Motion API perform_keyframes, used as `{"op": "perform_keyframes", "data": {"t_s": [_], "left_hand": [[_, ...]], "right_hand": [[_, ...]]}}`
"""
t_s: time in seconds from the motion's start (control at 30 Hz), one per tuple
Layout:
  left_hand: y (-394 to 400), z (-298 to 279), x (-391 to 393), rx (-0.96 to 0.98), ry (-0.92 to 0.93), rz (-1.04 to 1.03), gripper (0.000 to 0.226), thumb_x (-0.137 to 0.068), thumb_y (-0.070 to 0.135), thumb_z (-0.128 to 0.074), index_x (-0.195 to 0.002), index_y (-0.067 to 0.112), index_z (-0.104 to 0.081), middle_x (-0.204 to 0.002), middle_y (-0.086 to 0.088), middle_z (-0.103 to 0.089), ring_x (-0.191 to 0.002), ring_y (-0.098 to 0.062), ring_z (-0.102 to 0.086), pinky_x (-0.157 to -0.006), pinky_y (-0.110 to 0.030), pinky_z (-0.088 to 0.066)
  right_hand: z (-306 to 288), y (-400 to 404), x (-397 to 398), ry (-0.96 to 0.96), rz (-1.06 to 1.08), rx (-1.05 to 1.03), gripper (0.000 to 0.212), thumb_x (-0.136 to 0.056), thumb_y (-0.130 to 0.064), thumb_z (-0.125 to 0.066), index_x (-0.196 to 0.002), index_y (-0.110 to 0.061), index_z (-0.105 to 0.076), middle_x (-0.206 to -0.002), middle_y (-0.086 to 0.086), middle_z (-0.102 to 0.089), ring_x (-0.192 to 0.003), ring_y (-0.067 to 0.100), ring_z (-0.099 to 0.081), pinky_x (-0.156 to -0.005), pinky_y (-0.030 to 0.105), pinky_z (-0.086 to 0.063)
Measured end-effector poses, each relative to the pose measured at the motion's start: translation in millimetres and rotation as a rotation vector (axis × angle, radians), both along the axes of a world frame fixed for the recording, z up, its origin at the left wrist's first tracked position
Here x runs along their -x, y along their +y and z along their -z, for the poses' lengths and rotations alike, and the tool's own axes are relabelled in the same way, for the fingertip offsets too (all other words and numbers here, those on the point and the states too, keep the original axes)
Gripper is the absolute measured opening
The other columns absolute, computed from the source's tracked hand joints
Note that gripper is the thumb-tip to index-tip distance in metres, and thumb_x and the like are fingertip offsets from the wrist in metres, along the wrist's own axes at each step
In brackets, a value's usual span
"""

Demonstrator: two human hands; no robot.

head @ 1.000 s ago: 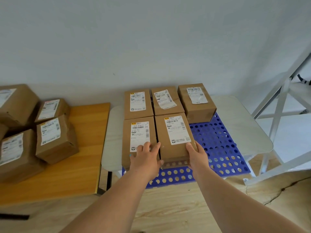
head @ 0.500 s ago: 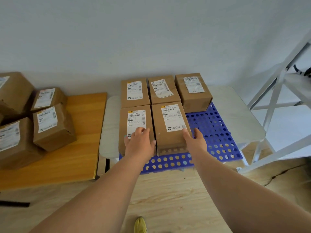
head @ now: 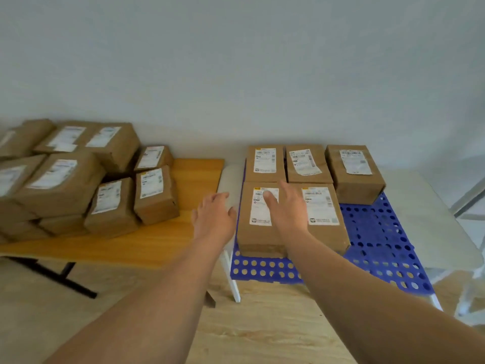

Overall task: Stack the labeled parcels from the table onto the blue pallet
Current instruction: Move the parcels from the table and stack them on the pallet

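Observation:
Several brown parcels with white labels lie on the blue perforated pallet (head: pixel 378 240): three in the back row and two in front. The front-left parcel (head: pixel 258 232) and the front-right parcel (head: pixel 326 227) sit side by side. My right hand (head: pixel 284 206) hovers open over the seam between them, fingers spread, holding nothing. My left hand (head: pixel 214 215) is open in the air left of the pallet, over the gap toward the wooden table (head: pixel 147 243). A pile of labeled parcels (head: pixel 78 177) rests on that table at the left.
The pallet lies on a white table (head: pixel 430 222) against the grey wall. A white frame (head: pixel 469 195) stands at the far right. Black table legs (head: pixel 65 279) reach onto the wooden floor below.
Both hands have let go of the front-right parcel, which now rests on the pallet. They have swung left, and my view has turned left, showing more of the parcel pile.

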State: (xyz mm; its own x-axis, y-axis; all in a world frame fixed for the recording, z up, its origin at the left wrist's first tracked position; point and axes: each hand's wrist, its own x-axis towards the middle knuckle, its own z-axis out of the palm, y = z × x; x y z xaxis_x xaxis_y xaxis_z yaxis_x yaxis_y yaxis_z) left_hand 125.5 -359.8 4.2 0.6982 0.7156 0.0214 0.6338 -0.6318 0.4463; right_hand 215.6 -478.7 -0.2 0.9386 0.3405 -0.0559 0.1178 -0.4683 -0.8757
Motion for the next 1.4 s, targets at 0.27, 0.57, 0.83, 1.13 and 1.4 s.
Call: {"op": "perform_keyframes", "data": {"t_s": [0.27,0.57,0.83,1.13,1.4], "left_hand": [[105.7,-18.8,74.1,0.169,-0.238,-0.234,0.05,-0.098,0.043,-0.046,-0.144,0.022,-0.041,-0.144,-0.005,-0.045,-0.131,-0.024,-0.043,-0.107,-0.048,-0.039],[282.2,-45.8,198.8,0.162,-0.419,-0.484,0.047,-0.099,0.04,-0.046,-0.143,0.025,-0.038,-0.137,-0.002,-0.048,-0.117,-0.019,-0.052,-0.089,-0.033,-0.048],[384.5,-30.7,255.0,0.254,-0.383,-0.572,0.048,-0.098,0.035,-0.049,-0.144,0.024,-0.038,-0.14,-0.003,-0.045,-0.121,-0.02,-0.049,-0.098,-0.04,-0.048],[437.1,11.8,248.3,0.309,-0.281,-0.573,0.057,-0.097,0.028,-0.055,-0.149,0.021,-0.031,-0.15,-0.003,-0.038,-0.138,-0.021,-0.036,-0.107,-0.041,-0.038],[470.1,16.9,242.9,0.277,-0.256,-0.594,0.048,-0.095,0.028,-0.054,-0.142,0.023,-0.041,-0.139,-0.001,-0.047,-0.13,-0.019,-0.042,-0.105,-0.041,-0.042]], "right_hand": [[-29.7,124.5,67.5,-0.08,-0.354,-0.038,0.058,-0.095,-0.044,-0.057,-0.148,-0.026,-0.039,-0.153,-0.006,-0.038,-0.142,0.014,-0.031,-0.114,0.035,-0.027],[-53.0,317.5,176.6,-0.042,-0.502,-0.039,0.052,-0.096,-0.043,-0.055,-0.145,-0.032,-0.041,-0.151,-0.007,-0.041,-0.138,0.017,-0.037,-0.109,0.034,-0.034],[-44.9,411.9,222.1,0.129,-0.523,-0.046,0.056,-0.095,-0.044,-0.057,-0.146,-0.033,-0.038,-0.148,-0.008,-0.043,-0.135,0.017,-0.039,-0.096,0.03,-0.036],[-8.8,480.1,211.3,0.415,-0.429,0.073,0.075,-0.089,-0.053,-0.061,-0.15,-0.025,-0.028,-0.152,0.003,-0.038,-0.137,0.028,-0.039,-0.108,0.048,-0.036],[10.1,526.4,193.6,0.457,-0.347,0.101,0.074,-0.092,-0.044,-0.062,-0.152,-0.021,-0.025,-0.15,0.007,-0.04,-0.134,0.031,-0.042,-0.105,0.046,-0.039]]}}
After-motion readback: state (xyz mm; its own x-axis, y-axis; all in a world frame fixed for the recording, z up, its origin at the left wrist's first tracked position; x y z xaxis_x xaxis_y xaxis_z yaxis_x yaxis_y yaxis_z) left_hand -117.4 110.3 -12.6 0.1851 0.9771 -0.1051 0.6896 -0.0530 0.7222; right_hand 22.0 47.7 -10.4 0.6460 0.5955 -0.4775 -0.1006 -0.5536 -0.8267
